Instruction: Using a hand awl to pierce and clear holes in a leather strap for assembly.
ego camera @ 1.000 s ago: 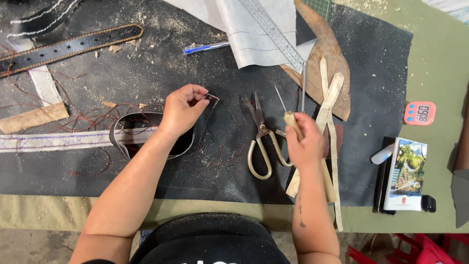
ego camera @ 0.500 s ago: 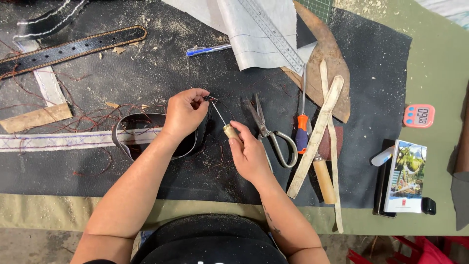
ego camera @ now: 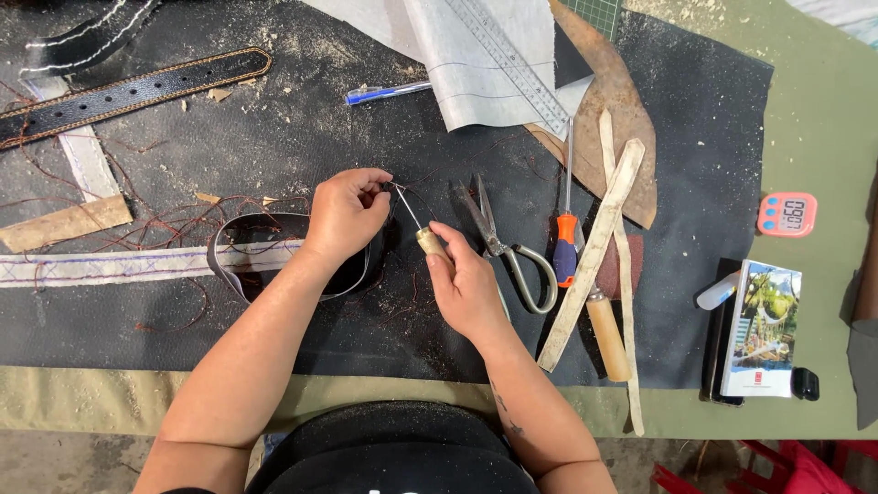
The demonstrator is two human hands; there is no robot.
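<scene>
My left hand (ego camera: 346, 212) pinches the end of a dark leather belt loop (ego camera: 240, 240) and a bit of brown thread over the black work mat (ego camera: 274, 119). My right hand (ego camera: 466, 285) grips a wooden-handled awl (ego camera: 422, 234), whose thin metal point reaches up to the fingertips of the left hand. The belt's end is mostly hidden under my left fingers. Steel scissors (ego camera: 505, 245) lie just right of my right hand.
An orange-handled screwdriver (ego camera: 565, 240), a wooden-handled tool (ego camera: 607, 333) and pale leather strips (ego camera: 596, 245) lie to the right. A stitched black belt (ego camera: 137, 90), blue pen (ego camera: 388, 91), metal ruler (ego camera: 518, 64) and grey pattern sheet sit at the back. Pink timer (ego camera: 786, 214) and a booklet (ego camera: 765, 329) are far right.
My right hand left the tools at the right, carrying the awl leftward, and now holds its point at my left fingertips. The left hand has stayed on the belt end.
</scene>
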